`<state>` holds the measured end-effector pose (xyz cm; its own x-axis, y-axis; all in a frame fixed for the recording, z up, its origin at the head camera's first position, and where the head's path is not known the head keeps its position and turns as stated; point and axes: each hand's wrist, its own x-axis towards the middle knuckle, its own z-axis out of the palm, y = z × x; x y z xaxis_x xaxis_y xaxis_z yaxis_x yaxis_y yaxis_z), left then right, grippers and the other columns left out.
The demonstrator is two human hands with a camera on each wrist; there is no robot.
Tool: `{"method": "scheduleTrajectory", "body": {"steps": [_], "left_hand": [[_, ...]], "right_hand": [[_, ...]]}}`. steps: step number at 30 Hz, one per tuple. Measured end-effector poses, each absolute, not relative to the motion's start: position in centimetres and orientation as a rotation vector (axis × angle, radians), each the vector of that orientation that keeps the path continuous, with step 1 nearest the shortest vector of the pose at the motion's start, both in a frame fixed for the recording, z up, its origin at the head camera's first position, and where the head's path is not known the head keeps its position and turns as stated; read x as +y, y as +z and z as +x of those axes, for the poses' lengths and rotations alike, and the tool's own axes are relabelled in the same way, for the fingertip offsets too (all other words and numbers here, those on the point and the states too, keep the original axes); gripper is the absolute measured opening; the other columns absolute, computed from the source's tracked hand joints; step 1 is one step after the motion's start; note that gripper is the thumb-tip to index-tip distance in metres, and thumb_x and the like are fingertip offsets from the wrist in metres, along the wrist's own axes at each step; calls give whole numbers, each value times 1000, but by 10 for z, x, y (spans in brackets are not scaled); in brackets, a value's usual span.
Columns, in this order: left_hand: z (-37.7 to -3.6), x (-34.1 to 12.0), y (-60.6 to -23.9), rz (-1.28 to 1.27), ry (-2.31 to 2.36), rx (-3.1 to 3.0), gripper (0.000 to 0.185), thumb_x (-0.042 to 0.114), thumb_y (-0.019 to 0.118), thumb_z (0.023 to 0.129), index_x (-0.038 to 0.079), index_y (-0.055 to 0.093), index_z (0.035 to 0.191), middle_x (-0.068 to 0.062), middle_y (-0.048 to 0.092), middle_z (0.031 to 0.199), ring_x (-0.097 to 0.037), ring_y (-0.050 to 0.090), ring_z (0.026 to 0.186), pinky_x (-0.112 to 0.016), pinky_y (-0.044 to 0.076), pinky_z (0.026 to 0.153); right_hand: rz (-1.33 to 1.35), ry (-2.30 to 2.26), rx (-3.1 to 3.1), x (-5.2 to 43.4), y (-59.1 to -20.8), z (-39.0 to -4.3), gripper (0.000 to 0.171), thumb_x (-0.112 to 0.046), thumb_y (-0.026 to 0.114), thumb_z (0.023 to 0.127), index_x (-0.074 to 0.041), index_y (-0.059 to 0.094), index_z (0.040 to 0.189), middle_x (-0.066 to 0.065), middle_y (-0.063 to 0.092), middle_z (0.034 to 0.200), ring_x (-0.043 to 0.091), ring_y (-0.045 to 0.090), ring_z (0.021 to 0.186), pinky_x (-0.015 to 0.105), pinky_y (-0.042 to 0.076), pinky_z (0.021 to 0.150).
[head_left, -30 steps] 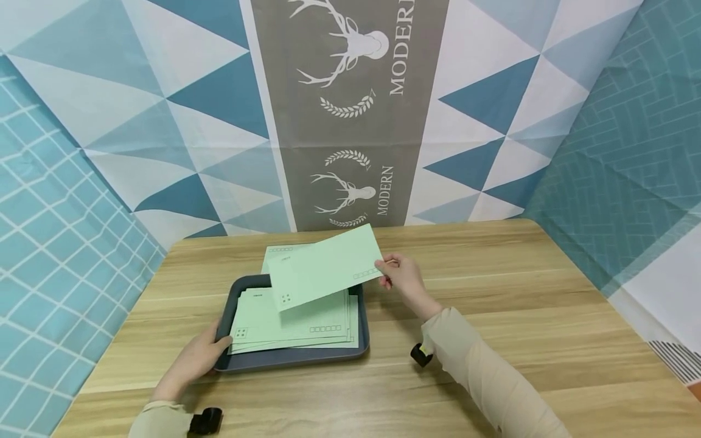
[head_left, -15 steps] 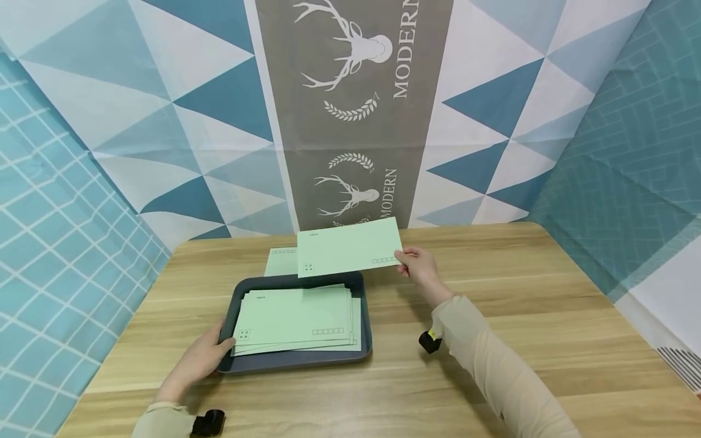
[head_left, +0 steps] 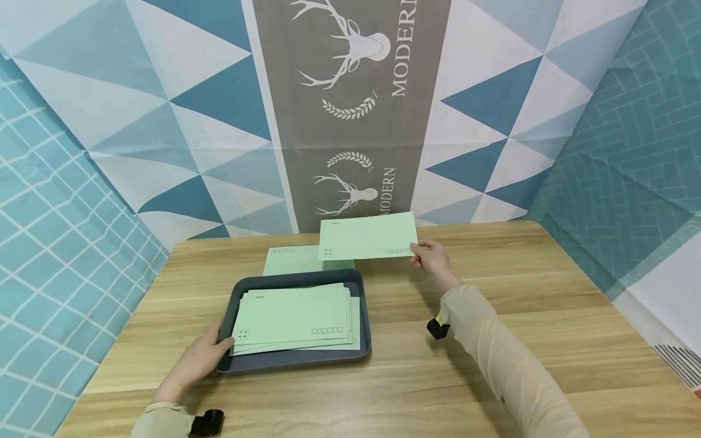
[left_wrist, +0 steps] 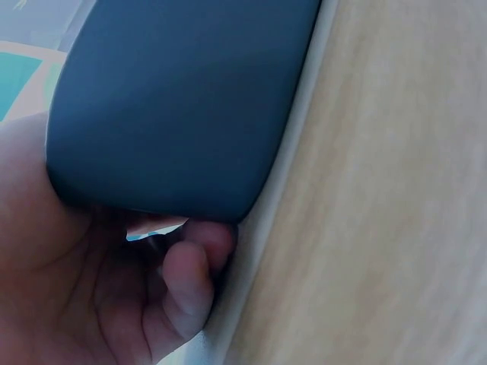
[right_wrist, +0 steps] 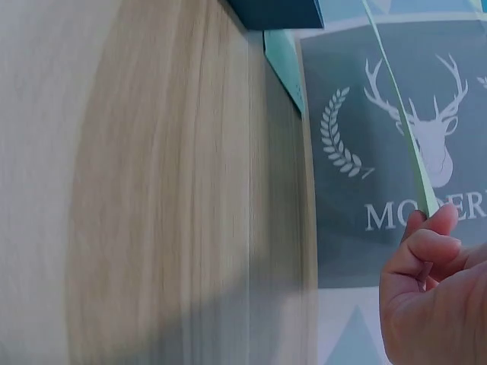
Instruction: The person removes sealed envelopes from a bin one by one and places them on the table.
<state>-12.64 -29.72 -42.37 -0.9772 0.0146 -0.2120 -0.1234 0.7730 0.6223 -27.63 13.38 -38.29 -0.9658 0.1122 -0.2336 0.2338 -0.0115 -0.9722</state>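
My right hand (head_left: 432, 258) pinches the right edge of a pale green envelope (head_left: 368, 236) and holds it in the air over the table's far side, behind the tray. The right wrist view shows that envelope (right_wrist: 396, 99) edge-on above my right hand (right_wrist: 426, 289). A dark grey tray (head_left: 364, 340) holds a stack of green envelopes (head_left: 296, 316). My left hand (head_left: 199, 359) grips the tray's front-left corner; in the left wrist view my left hand's fingers (left_wrist: 183, 289) curl under the tray's rim (left_wrist: 183, 106). Another green envelope (head_left: 287, 260) lies flat on the table behind the tray.
The wooden table (head_left: 547, 316) stretches to the right of the tray. A patterned cloth backdrop (head_left: 350, 109) with deer prints stands right behind the table's far edge, with blue panels on both sides.
My right hand has carried the lifted envelope away from over the tray, back and to the right, levelling it out. My left hand stays on the tray corner.
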Motion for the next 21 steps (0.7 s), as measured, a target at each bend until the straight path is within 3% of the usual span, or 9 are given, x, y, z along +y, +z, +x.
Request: {"method": "scheduleTrajectory", "body": {"steps": [9, 21], "left_hand": [[-127, -298, -424, -98, 979, 2762, 58, 20, 42, 94, -10, 19, 138, -38, 38, 127, -29, 56, 85, -31, 47, 52], [-127, -298, -424, -84, 969, 2776, 56, 20, 42, 94, -10, 22, 137, -36, 42, 124, -28, 55, 84, -31, 46, 54]], "right_hand": [[425, -2145, 2147, 146, -384, -282, 36, -6, 48, 93, 7, 42, 126, 2, 51, 80, 1, 49, 51, 13, 40, 49], [453, -2082, 2173, 161, -386, -284, 39, -7, 43, 94, 5, 37, 132, 5, 47, 88, 0, 47, 54, 12, 39, 50]]}}
